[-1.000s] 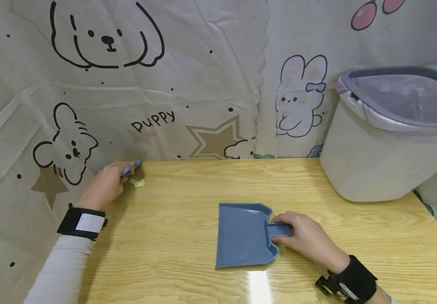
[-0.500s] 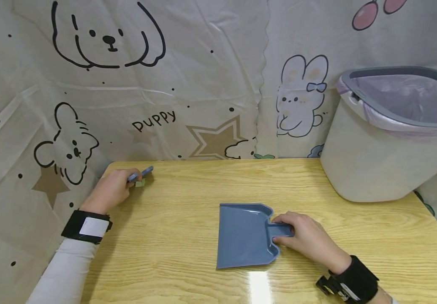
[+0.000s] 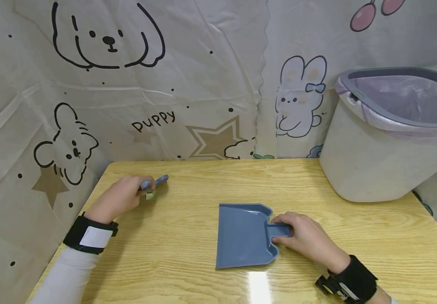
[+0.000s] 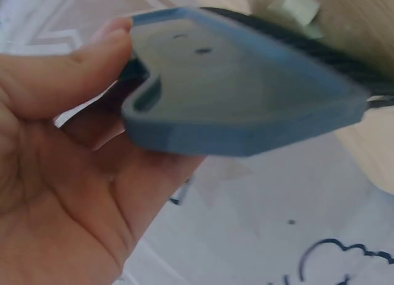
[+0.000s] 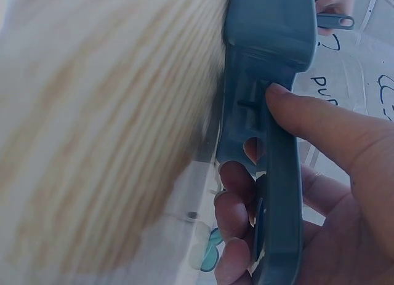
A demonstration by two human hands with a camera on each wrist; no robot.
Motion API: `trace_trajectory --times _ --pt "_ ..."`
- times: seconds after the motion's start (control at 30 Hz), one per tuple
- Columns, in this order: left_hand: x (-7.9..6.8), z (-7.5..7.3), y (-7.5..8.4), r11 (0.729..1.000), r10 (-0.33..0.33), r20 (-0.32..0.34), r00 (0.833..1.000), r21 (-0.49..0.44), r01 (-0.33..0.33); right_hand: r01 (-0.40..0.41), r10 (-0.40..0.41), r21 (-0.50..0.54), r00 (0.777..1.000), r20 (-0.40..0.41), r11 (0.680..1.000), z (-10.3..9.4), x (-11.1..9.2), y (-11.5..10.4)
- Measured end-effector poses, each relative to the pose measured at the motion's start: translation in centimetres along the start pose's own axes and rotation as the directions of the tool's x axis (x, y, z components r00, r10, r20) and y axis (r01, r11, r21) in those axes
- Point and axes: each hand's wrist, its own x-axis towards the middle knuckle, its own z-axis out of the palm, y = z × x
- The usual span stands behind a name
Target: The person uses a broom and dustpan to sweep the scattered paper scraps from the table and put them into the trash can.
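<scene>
1. Far left of the table (image 3: 188,177): left hand (image 3: 123,197) pinches a blue brush (image 4: 246,94) between thumb and fingers. Its fingertips are partly hidden behind the brush in the left wrist view.
2. Brush: dark bristles (image 4: 295,42) show along one edge in the left wrist view; whether they touch the table cannot be told.
3. Pale green scrap (image 3: 149,196): on the table just beside the brush, partly covered by hand and brush in the head view; exact shape indistinct.
4. Blue dustpan (image 3: 242,236): flat on the table at centre, wide edge facing left; its pan is cut off in the right wrist view.
5. Right hand (image 3: 307,236): grips the dustpan handle, thumb on one side, fingers curled round the other.
6. Bin (image 3: 385,164): far right, lined with a purple bag (image 3: 400,95); right side cut off, bottom inside hidden.
</scene>
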Motion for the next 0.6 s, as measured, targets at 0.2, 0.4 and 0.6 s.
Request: trace_trajectory --times 0.2,0.4,0.6 --pt "-0.4 -0.3 2.9 0.997 0.066 0.067 0.996 -0.035 -0.064 0.006 -0.006 -0.008 1.0 -0.008 1.0 0.1 0.0 0.0" --pt "-1.1 -0.8 5.6 0.987 0.108 0.15 0.983 -0.138 -0.088 0.008 -0.008 -0.011 1.0 -0.011 1.0 0.2 0.0 0.0" --pt "-1.9 -1.0 7.7 0.966 0.176 0.213 0.961 -0.225 -0.127 0.003 -0.003 -0.008 1.0 -0.006 1.0 0.1 0.0 0.1"
